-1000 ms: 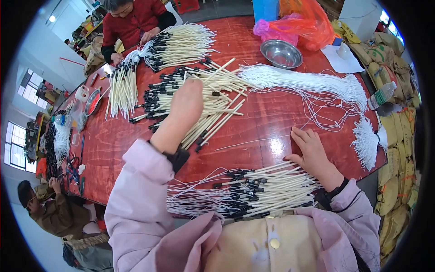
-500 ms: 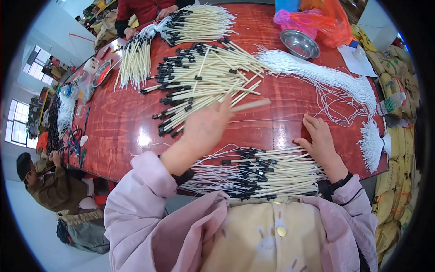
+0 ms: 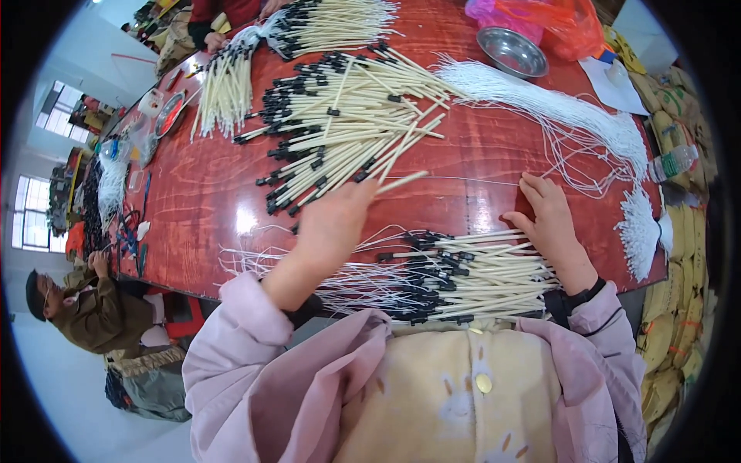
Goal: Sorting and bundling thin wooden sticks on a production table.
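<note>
In my left hand [image 3: 333, 224], slightly blurred, is a slim cream stick [image 3: 405, 182] that juts out to the right past my curled fingers. A thin white cord [image 3: 478, 180] runs from beside this stick to the fingertips of my right hand [image 3: 549, 216]. That hand rests on the table, its thumb apart from the index finger and its fingertips touching the cord. Beyond my left hand lies a large pile of cream sticks [image 3: 347, 116] with black end pieces. Close to my body lie more such sticks [image 3: 494, 274], with loose white cords trailing left.
A long hank of white cords [image 3: 556, 116] lies on the red table [image 3: 201, 208], its bunched end [image 3: 639, 235] at the right edge. A metal bowl [image 3: 512, 52] and coloured plastic bags [image 3: 556, 27] stand at the back. Another person's hand [image 3: 214, 42] is at far left; sacks [image 3: 668, 285] are stacked right.
My left hand has moved left and toward me with the stick, and more of the cord shows above the table. My right hand stays nearly in place. The whole view has shifted slightly.
</note>
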Motion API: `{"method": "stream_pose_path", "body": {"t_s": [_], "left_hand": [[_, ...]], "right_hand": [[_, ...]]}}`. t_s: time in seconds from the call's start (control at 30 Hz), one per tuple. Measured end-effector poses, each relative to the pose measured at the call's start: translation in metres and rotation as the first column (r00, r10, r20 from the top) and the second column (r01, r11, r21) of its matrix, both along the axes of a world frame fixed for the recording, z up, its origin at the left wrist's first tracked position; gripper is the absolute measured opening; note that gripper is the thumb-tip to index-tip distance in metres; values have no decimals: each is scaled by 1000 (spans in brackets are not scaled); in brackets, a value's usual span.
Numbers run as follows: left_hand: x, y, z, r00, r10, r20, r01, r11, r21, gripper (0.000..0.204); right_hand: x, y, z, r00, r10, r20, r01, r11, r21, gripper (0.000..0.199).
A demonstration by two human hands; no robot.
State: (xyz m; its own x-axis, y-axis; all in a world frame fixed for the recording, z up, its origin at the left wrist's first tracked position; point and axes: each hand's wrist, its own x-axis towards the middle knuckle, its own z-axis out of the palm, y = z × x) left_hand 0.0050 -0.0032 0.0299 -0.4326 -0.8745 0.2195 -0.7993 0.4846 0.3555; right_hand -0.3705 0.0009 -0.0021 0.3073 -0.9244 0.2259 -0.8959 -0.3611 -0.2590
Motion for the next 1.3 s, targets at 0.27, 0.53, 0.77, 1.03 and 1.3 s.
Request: {"method": "stream_pose_path", "body": {"t_s": [0.27,0.53,0.77,1.03,1.3], "left_hand": [[45,1,1,984,134,-114,-133,991,9,18],[21,7,-13,960,-43,-278,110,967,231,15],[37,-17,-21,964,159,-214,-102,961,258,12],[39,-12,-9,976,82,-200,-42,980,194,12],[57,12,-7,988,99,-120,-66,964,256,12]], "right_hand": [[-4,0,-5,1000,-1,5,1,999,-38,63],[-3,-3,-3,1000,-3,-9,3,1000,-18,61],[-22,-6,0,995,88,38,-88,996,-19,52],[-37,-10,-12,971,159,179,-162,987,4,44],[-27,-9,-10,978,92,190,-94,996,2,36]]}}
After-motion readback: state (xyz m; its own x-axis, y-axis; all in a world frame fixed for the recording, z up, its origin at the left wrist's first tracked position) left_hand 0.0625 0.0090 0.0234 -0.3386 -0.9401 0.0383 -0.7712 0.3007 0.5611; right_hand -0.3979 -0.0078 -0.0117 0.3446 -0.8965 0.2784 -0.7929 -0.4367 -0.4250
